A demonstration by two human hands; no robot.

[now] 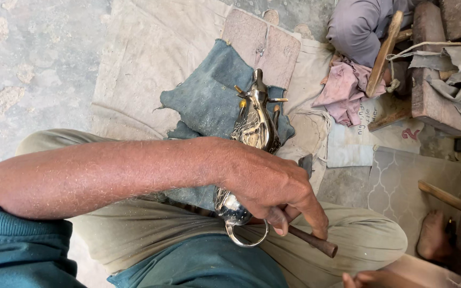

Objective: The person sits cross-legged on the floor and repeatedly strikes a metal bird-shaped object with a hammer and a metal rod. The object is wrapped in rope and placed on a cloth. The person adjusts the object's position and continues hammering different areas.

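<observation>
A shiny silver and brass animal figure (253,124) with small horns lies along my lap on a blue denim rag (209,96). A metal ring (246,236) hangs at its near end. My left hand (270,181) reaches across from the left and rests on the figure's lower half. Its fingers pinch a dark brown rod-like tool (316,242) that slants down to the right, and the tool's tip is hidden under the hand. Only a few fingertips of my right hand (366,278) show at the bottom edge. What they hold cannot be seen.
A pale cloth sheet (150,58) covers the dusty floor. A worn wooden board (262,40) lies beyond the rag. At the upper right are another person's grey-clad limb (358,26), a pink rag (342,90) and wooden blocks (433,96). A bare foot (433,234) and a wooden handle (439,194) are at the right.
</observation>
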